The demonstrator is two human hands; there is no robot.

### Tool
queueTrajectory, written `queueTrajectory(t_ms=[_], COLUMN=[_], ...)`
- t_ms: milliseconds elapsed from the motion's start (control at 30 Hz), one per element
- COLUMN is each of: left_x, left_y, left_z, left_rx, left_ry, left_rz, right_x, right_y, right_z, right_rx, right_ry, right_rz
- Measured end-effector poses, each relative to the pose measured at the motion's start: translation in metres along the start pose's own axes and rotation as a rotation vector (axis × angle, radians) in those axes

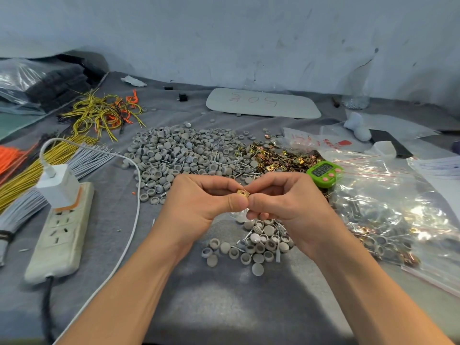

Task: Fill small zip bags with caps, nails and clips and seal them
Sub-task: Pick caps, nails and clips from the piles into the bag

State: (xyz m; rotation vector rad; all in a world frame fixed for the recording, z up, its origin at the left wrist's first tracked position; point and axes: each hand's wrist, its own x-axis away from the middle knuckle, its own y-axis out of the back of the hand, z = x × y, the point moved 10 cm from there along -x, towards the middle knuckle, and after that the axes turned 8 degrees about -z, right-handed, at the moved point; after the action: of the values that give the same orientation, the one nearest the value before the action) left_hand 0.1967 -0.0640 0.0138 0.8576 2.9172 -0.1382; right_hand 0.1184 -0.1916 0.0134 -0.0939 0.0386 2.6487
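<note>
My left hand (199,202) and my right hand (286,202) meet above the table and pinch a small gold metal clip (242,193) between thumbs and forefingers. A thin clear bag edge seems to hang below the fingers, hard to tell. Just beneath the hands lies a small heap of grey caps and nails (251,242). Behind them spreads a big pile of grey caps (179,153), with nails mixed in and a pile of gold clips (281,158) to its right.
A green timer (323,172) sits right of the clips. Filled zip bags (398,220) pile up at the right. A power strip with a white charger (59,220) and cable lies left, beside bundles of yellow, grey and orange wires (49,158). A white board (263,103) lies at the back.
</note>
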Motion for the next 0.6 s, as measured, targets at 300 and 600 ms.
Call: queueTrajectory(t_ms=[300, 600], left_x=[-0.002, -0.006], left_y=[0.009, 0.018], left_z=[0.001, 0.005], left_rx=[-0.130, -0.325], left_ry=[-0.022, -0.061], left_rz=[-0.087, -0.141], right_x=[-0.001, 0.001], right_y=[-0.003, 0.002], right_z=[-0.004, 0.001], right_rx=[0.170, 0.194], right_ry=[-0.004, 0.037], right_rz=[-0.056, -0.069])
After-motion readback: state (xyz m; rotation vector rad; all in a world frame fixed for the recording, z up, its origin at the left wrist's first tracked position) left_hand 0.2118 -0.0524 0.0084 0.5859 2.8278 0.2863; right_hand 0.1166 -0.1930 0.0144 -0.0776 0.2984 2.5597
